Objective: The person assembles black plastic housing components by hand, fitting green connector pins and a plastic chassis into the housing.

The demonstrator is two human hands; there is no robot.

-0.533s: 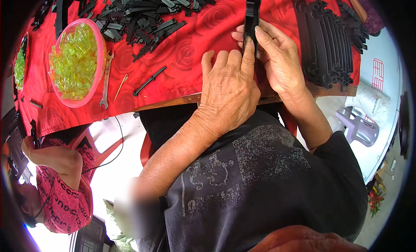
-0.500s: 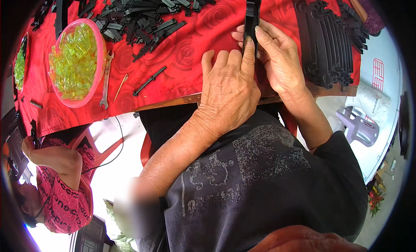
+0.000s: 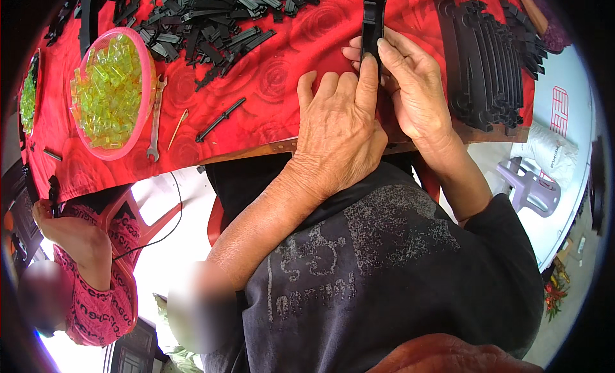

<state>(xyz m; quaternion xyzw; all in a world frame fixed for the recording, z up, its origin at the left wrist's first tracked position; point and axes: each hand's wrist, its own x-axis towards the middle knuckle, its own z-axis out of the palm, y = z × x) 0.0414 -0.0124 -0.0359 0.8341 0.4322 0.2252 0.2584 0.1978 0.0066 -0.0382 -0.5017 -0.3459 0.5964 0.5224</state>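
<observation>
In the head view, the black channel-shaped part (image 3: 373, 20) stands at one o'clock from the centre, over the red cloth (image 3: 272, 126) on the bench (image 3: 282, 149), its long axis running nearly twelve to six. The right hand (image 3: 416, 78) is closed around it from the three o'clock side, thumb on the near edge and fingertips showing past the nine o'clock edge. The left hand (image 3: 336, 123) comes up from seven o'clock with its index fingertip laid on the lower end of the part and the other fingers loosely bent, holding nothing visible; its thumb is largely hidden, so I cannot tell whether it grips from beneath.

Good handling here, as I judge it, means letting the right hand bear the load while the left index finger pushes straight along the channel, since a sideways push could twist the part in that pinch. The right thumb is best kept clear of the left fingertip's path, and the fingers behind give firm backing.

Room helps too: the row of long black strips (image 3: 480, 65) lies at two o'clock, the heap of small black pieces (image 3: 218, 27) at eleven, and a black rod (image 3: 221, 120) at ten, all apart from both hands.
</observation>
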